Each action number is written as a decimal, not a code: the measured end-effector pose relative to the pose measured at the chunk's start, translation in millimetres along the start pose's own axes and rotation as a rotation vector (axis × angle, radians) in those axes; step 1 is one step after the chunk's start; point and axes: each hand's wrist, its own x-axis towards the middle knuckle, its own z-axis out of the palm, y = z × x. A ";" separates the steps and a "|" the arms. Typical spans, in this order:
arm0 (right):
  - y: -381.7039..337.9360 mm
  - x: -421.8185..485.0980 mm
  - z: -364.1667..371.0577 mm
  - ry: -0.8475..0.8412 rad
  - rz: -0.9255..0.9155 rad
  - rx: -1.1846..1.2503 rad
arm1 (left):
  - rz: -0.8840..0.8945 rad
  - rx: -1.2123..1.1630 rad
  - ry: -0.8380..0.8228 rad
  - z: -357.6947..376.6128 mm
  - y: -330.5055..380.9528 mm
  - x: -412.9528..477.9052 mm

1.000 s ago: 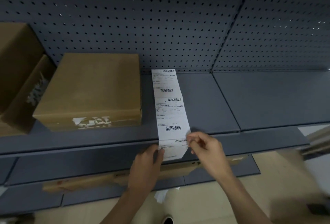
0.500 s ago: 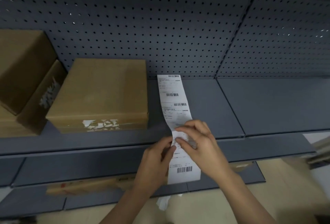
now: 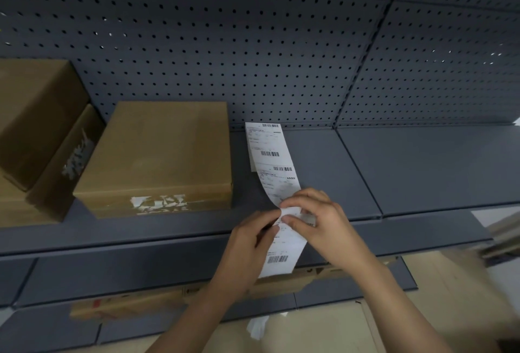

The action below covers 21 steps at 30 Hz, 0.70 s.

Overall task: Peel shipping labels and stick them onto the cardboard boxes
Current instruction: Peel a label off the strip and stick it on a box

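White paper, printed: label strip [image 3: 277,184], several shipping labels joined end to end, each with black barcodes and text too fine to read. Location: centre of frame. The upper end lies flat on the grey metal shelf [image 3: 408,167], just right of the cardboard box [image 3: 163,150]. The lower end hangs past the shelf's front edge, with one barcode showing below the hands.

Left hand [image 3: 247,248]: lower centre, thumb and fingers pinched on the strip's left edge.

Right hand [image 3: 323,223]: just right of the left, fingers curled over the strip, thumb and forefinger pinching the paper at a raised white edge. Both hands are clamped on the strip and nearly touch each other. Whether a label is parting from its backing cannot be told.

Brown corrugated board: the cardboard box, closed and flat, centre left on the same shelf, top face plain. The front face carries torn white residue [image 3: 160,203].

Brown corrugated board: tall box [image 3: 36,116] at the left edge of the frame. A tilted box [image 3: 70,161] leans against it, with a scuffed white patch on its side, close beside the centre box.

Grey steel: pegboard panel [image 3: 225,43], perforated, filling the upper half of the frame behind the shelf, with a seam at upper right.

Grey steel: lower shelf [image 3: 84,274], bottom left, bearing a flattened cardboard piece [image 3: 126,303].

Beige floor [image 3: 337,333], bottom of frame, with a crumpled white paper scrap [image 3: 257,327] below the hands.
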 end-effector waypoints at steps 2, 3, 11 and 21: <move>-0.9 -0.3 -1.4 0.004 0.010 0.009 | 0.004 0.008 -0.003 -0.1 0.7 0.9; -1.7 -0.3 -1.7 0.011 0.014 0.009 | 0.002 0.008 -0.006 -0.2 1.6 1.3; -1.2 -3.5 -1.9 0.139 -0.034 0.002 | -0.066 -0.131 0.054 -3.8 16.1 5.7; 2.9 -2.9 -6.6 0.166 -0.117 -0.004 | -0.276 -0.161 -0.009 -14.9 39.4 40.9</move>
